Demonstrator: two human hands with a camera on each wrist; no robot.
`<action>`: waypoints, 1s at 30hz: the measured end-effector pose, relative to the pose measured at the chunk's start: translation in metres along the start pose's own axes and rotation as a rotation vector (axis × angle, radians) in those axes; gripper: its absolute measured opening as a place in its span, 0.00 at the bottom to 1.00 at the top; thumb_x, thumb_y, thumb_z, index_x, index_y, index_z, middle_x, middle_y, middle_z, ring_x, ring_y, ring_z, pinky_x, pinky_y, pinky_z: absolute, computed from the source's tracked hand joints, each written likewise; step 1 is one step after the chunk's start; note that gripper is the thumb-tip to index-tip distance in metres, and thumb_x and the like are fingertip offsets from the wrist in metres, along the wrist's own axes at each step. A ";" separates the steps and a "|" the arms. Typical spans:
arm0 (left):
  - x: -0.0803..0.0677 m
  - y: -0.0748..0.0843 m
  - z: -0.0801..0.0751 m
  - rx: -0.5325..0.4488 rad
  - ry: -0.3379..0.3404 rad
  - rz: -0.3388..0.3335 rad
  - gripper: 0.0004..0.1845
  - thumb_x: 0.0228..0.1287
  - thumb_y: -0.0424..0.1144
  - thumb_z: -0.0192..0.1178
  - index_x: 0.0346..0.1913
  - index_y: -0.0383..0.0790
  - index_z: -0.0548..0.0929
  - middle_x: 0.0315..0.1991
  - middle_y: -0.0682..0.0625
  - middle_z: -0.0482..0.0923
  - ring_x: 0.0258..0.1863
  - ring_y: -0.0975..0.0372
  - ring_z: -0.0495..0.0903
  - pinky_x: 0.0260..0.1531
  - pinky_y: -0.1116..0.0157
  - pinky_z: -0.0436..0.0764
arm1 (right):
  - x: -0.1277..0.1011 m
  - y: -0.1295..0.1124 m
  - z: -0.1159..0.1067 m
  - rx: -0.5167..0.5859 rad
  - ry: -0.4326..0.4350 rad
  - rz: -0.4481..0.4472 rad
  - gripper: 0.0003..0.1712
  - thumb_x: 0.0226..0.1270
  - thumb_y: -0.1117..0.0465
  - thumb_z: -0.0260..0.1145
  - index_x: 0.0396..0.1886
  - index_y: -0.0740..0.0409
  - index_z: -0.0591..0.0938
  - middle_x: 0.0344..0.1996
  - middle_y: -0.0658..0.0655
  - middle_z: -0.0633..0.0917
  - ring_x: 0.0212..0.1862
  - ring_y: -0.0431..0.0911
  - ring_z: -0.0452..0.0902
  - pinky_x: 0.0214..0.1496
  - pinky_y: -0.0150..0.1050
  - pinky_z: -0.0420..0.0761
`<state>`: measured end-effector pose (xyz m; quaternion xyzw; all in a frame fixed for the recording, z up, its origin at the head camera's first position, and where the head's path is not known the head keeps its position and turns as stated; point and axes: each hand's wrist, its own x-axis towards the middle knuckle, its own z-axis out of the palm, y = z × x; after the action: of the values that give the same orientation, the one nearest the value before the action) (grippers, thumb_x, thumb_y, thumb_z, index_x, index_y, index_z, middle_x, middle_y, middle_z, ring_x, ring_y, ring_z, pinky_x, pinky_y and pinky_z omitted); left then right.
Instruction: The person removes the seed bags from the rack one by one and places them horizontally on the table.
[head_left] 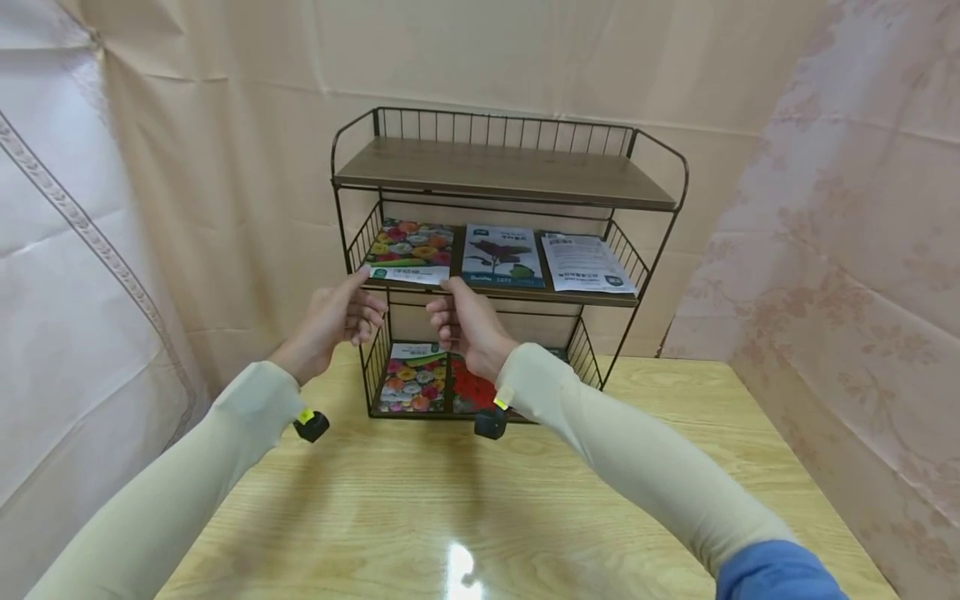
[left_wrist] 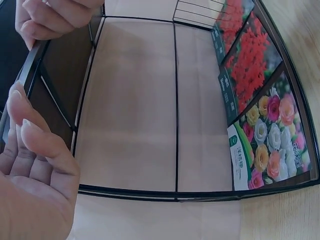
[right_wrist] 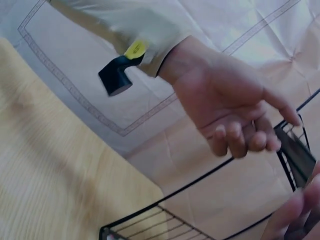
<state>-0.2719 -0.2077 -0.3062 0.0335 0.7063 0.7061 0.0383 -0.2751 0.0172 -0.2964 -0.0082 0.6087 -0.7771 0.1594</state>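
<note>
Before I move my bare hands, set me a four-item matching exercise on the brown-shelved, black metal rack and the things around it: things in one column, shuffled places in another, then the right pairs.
Things
1. Flat rectangular packet picturing dark purple leaves
2. Flat white packet covered in text
3. Pale yellow wood-grain table
4. Your bare left hand

Places
A. Beneath the black metal rack
B. Right end of the brown middle shelf
C. By the middle shelf's left front corner
D. Centre of the middle shelf

Pairs: 1-D, 2-B, 3-A, 4-C
</note>
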 end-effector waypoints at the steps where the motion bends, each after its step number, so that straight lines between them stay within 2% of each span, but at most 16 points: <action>1: 0.000 0.001 0.000 -0.013 -0.001 0.000 0.36 0.74 0.66 0.53 0.41 0.31 0.85 0.27 0.50 0.85 0.18 0.64 0.75 0.20 0.69 0.74 | 0.000 0.000 -0.002 0.006 -0.014 -0.009 0.23 0.78 0.45 0.56 0.28 0.53 0.83 0.20 0.48 0.78 0.18 0.40 0.66 0.26 0.34 0.69; 5: 0.001 0.003 -0.001 -0.053 -0.006 0.006 0.33 0.75 0.63 0.55 0.39 0.32 0.86 0.26 0.51 0.85 0.18 0.64 0.75 0.20 0.69 0.74 | 0.002 0.001 -0.009 0.017 -0.052 -0.018 0.26 0.77 0.40 0.58 0.29 0.54 0.84 0.19 0.47 0.78 0.18 0.39 0.65 0.25 0.34 0.67; 9: 0.001 0.003 -0.001 -0.051 -0.009 0.009 0.33 0.74 0.63 0.56 0.40 0.31 0.86 0.26 0.50 0.85 0.18 0.64 0.76 0.20 0.69 0.75 | 0.003 -0.001 -0.009 -0.008 -0.046 0.024 0.30 0.76 0.34 0.58 0.28 0.54 0.85 0.18 0.47 0.78 0.19 0.40 0.64 0.26 0.35 0.66; 16: 0.003 0.003 0.001 -0.014 -0.006 0.013 0.35 0.74 0.65 0.55 0.42 0.30 0.86 0.27 0.50 0.85 0.19 0.64 0.76 0.22 0.68 0.76 | 0.001 -0.008 -0.004 0.000 -0.004 0.058 0.22 0.77 0.45 0.59 0.29 0.53 0.86 0.19 0.47 0.79 0.19 0.39 0.63 0.26 0.34 0.66; 19: 0.003 0.004 0.001 -0.007 0.000 0.016 0.35 0.75 0.64 0.54 0.42 0.29 0.86 0.27 0.50 0.85 0.19 0.64 0.75 0.21 0.69 0.75 | 0.000 -0.010 -0.001 0.017 0.001 0.057 0.18 0.77 0.49 0.59 0.36 0.56 0.87 0.20 0.47 0.79 0.19 0.39 0.63 0.25 0.33 0.66; 24: 0.003 0.005 0.002 -0.025 0.009 0.012 0.33 0.75 0.62 0.56 0.41 0.29 0.86 0.26 0.51 0.85 0.17 0.65 0.76 0.19 0.70 0.74 | -0.003 -0.011 0.000 0.056 -0.028 0.056 0.18 0.79 0.53 0.59 0.49 0.61 0.86 0.23 0.47 0.81 0.19 0.37 0.64 0.23 0.30 0.66; 30: 0.002 0.004 0.002 -0.044 0.009 0.021 0.29 0.77 0.57 0.56 0.41 0.29 0.85 0.26 0.51 0.85 0.17 0.65 0.76 0.19 0.71 0.74 | -0.006 -0.005 -0.006 0.074 -0.073 -0.011 0.14 0.79 0.56 0.60 0.41 0.61 0.86 0.22 0.48 0.81 0.17 0.36 0.63 0.22 0.30 0.64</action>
<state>-0.2740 -0.2051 -0.3017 0.0367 0.6905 0.7219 0.0283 -0.2717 0.0250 -0.2925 -0.0337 0.5734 -0.7991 0.1774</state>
